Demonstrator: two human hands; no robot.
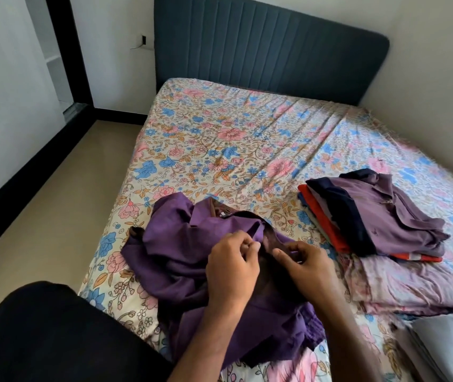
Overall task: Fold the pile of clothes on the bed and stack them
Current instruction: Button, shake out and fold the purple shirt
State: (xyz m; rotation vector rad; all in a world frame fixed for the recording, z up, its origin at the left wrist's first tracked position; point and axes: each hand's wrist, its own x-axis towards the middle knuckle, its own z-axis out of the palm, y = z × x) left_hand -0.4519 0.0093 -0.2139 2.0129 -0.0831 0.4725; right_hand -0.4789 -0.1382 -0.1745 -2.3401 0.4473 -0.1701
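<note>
A crumpled purple garment point(175, 252) lies on the near part of the floral bed point(233, 139). My left hand point(230, 268) pinches a fold of it near its collar edge. Close beside it, my right hand point(308, 266) pinches the dark inner edge of the same garment. To the right stands a stack of folded clothes point(368, 219), with a mauve shirt on top and red, blue and navy pieces under it.
A folded pinkish floral cloth point(412, 282) lies in front of the stack, and a grey fabric point(451, 346) sits at the lower right. The dark blue headboard point(269, 48) stands at the far end. Floor runs along the bed's left side.
</note>
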